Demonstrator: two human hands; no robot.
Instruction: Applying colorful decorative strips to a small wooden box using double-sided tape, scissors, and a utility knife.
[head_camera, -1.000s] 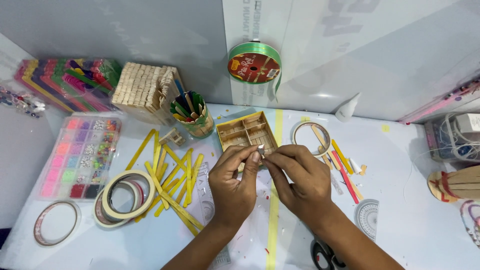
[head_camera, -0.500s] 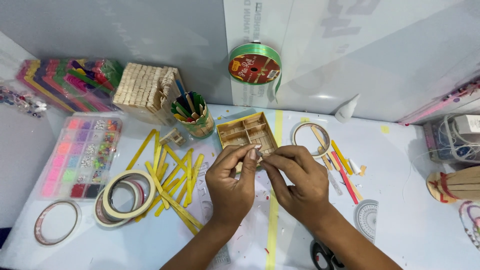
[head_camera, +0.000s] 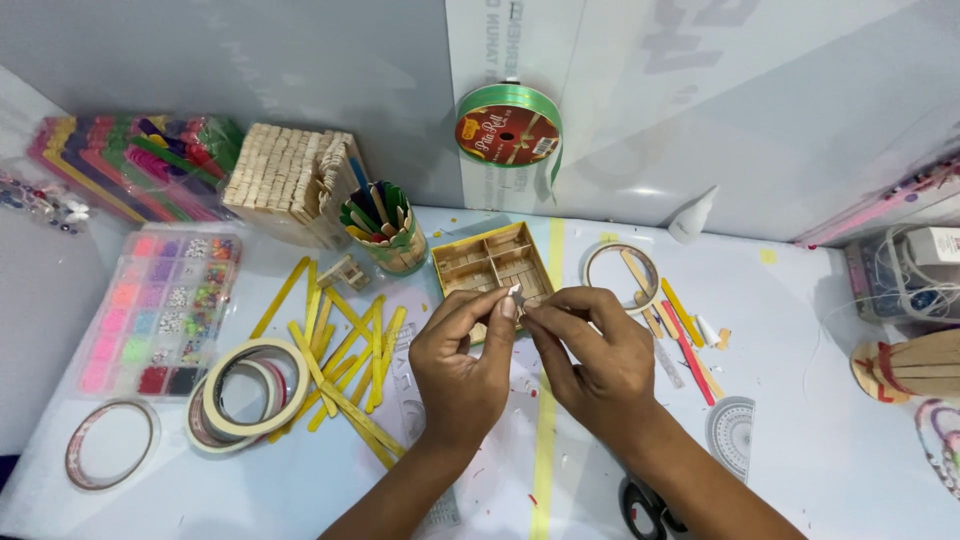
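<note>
My left hand and my right hand meet fingertip to fingertip above the table's middle. Both pinch one small pale piece; its kind is too small to tell. Just behind the fingers lies a yellow stick-built tray split into compartments. Loose yellow craft sticks lie scattered left of my left hand.
Tape rolls and a bead organiser box sit at the left. A cup of coloured sticks, a wooden stick block and a green ribbon spool stand at the back. Red and yellow sticks, a protractor and scissors lie right.
The two hands have stayed together at the small piece, with only slight finger shifts. Nothing else on the table has moved.
</note>
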